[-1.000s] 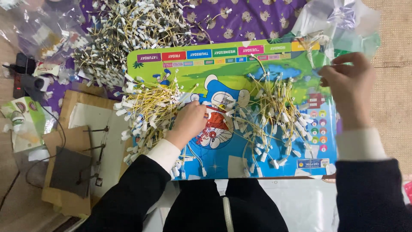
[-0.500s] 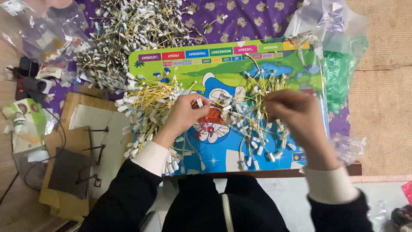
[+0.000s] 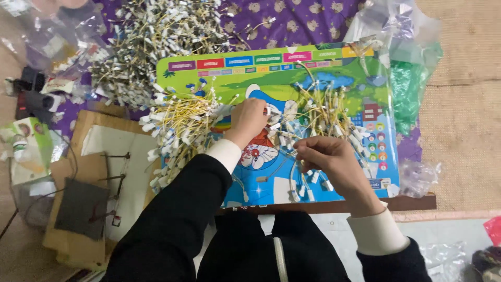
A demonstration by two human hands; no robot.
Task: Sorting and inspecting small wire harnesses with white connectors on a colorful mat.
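On the low table below our head camera, our left hand (image 3: 249, 119) is curled with its fingertips pinched on white-tipped yellow wire pieces at the middle of the colourful cartoon board (image 3: 334, 73), while our right hand (image 3: 329, 159) hovers nearer to us, fingers drawn together and pinching a thin wire whose white ends dangle over the board's near edge. Two sorted heaps lie on the board: the left bundle of yellow wires (image 3: 180, 130), spilling off the board's left side, and the right scatter of wires (image 3: 326, 112), just beyond our right hand. A far larger unsorted pile (image 3: 151, 47) sits at the far left on the purple patterned cloth (image 3: 292, 15). We count one board, two hands, three heaps; the single wires are too many and too tangled to count. We judge the main risk to be snagging: the pieces are thin and intertwined, so lifting one could drag neighbours along and mix the two heaps, or tip strands off the near edge into our lap. Clear plastic bags (image 3: 402, 31) crowd the far right corner, and a sleeve could sweep them across the right heap. Left of the board, a wooden jig (image 3: 99, 156) with metal pins lies apart, untouched.
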